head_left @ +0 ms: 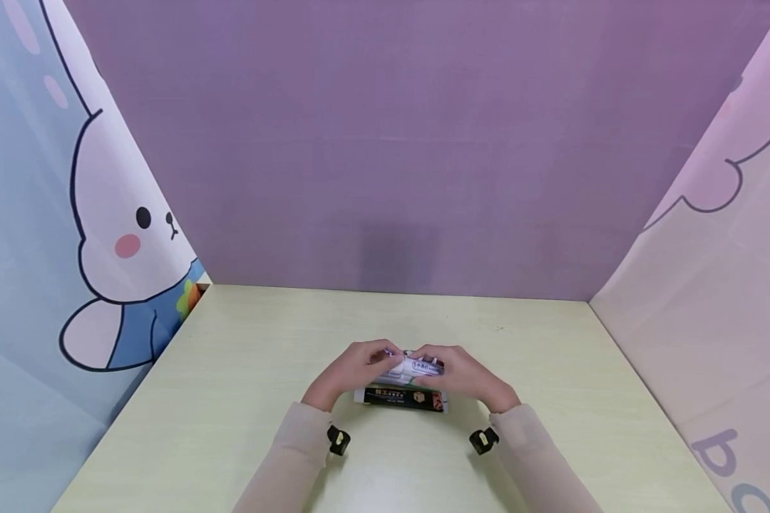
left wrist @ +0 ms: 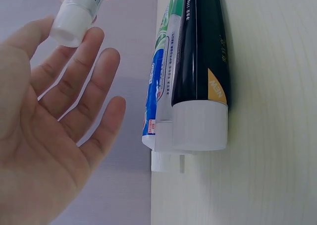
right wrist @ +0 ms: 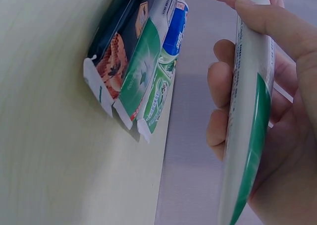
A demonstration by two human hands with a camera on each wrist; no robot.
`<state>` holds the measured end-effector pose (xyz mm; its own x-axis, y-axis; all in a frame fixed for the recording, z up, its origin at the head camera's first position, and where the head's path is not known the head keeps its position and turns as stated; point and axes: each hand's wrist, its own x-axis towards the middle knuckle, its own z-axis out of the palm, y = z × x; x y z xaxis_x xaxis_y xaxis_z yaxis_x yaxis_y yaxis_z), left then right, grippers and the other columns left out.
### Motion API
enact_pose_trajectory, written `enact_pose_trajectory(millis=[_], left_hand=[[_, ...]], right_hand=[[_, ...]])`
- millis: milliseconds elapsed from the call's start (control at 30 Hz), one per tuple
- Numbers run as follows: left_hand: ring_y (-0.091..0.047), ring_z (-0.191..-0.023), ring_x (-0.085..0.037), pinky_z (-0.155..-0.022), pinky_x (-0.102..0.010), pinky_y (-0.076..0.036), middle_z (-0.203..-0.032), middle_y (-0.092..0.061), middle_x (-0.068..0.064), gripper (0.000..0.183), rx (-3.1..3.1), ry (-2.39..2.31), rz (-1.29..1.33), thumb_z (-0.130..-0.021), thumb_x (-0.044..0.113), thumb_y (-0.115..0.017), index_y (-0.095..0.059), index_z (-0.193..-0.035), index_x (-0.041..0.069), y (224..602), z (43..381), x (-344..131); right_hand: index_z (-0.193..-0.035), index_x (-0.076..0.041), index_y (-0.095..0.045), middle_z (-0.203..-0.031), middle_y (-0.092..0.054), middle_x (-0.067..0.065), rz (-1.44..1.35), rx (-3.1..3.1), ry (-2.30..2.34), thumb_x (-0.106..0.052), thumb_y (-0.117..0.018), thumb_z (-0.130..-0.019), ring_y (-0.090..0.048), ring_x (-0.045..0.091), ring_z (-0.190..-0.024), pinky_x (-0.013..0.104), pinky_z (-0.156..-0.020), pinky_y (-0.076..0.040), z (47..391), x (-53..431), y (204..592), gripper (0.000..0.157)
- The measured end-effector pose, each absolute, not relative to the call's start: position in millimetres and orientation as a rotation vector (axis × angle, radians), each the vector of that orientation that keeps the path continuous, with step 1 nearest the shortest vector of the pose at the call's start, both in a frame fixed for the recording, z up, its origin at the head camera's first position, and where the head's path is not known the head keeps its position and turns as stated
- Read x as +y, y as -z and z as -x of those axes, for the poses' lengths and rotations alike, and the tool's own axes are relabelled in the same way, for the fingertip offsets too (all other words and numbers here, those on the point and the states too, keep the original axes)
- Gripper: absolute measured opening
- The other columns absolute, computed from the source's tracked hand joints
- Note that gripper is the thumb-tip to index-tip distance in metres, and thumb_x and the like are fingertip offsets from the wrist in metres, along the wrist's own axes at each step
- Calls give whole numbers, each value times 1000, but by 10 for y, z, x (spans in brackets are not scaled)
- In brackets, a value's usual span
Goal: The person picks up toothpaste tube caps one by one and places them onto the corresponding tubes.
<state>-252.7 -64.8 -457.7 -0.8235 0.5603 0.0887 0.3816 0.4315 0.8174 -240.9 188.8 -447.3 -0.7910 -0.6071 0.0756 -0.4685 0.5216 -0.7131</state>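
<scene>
A white and green toothpaste tube (right wrist: 250, 86) is held above the table in my right hand (head_left: 467, 372), its fingers wrapped round the body and the thumb near the neck. My left hand (head_left: 357, 368) pinches the white cap (left wrist: 71, 26) between thumb and fingertips, while the other fingers spread loosely. Below the hands lie three more toothpaste tubes side by side: a black one (head_left: 401, 397) nearest me, a white and green one (right wrist: 142, 71) in the middle, and a blue and green one (right wrist: 173, 39) farthest away. From the head view, the hands partly cover them.
The pale wooden table (head_left: 244, 356) runs back to a purple cloth wall (head_left: 385, 142). A blue cloth with a rabbit print (head_left: 122, 235) hangs on the left, a pale printed cloth (head_left: 712, 299) on the right. Black wrist cameras hang under both sleeves.
</scene>
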Motion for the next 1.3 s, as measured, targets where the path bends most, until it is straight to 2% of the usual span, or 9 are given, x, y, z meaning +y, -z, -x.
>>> enact_pose_trajectory(millis=[233,733,1000,1300], left_hand=[[-62,-91,-11,-80,-30,-53,-100,-67,8,20,2476,-1375,-853,-100,35,-63,-69,-116,23,4603,2542,-637],[-64,-97,-11,-80,-29,-55,-108,-67,8,18,2418,-1451,-848,-94,23,-73,-70,-112,24,4550,2500,-657],[-63,-100,-10,-80,-30,-55,-110,-67,10,25,2437,-1439,-872,-94,31,-73,-69,-117,23,4573,2519,-676],[-63,-95,-11,-79,-31,-54,-103,-68,8,26,2462,-1386,-862,-96,36,-70,-68,-117,23,4574,2507,-711]], right_hand=[[-125,-17,-66,-107,-66,-4,906,2571,1132,-19,-75,-93,-64,10,-81,29,-71,-55,2405,1905,4481,34],[-123,-18,-67,-107,-67,-5,920,2593,1128,-19,-75,-93,-63,10,-83,29,-73,-54,2381,1887,4461,31],[-124,-19,-66,-105,-67,-7,918,2592,1122,-19,-75,-93,-63,10,-81,30,-72,-54,2372,1868,4455,32],[-124,-20,-66,-107,-67,-7,926,2599,1115,-19,-75,-93,-63,9,-80,29,-72,-54,2369,1847,4469,32]])
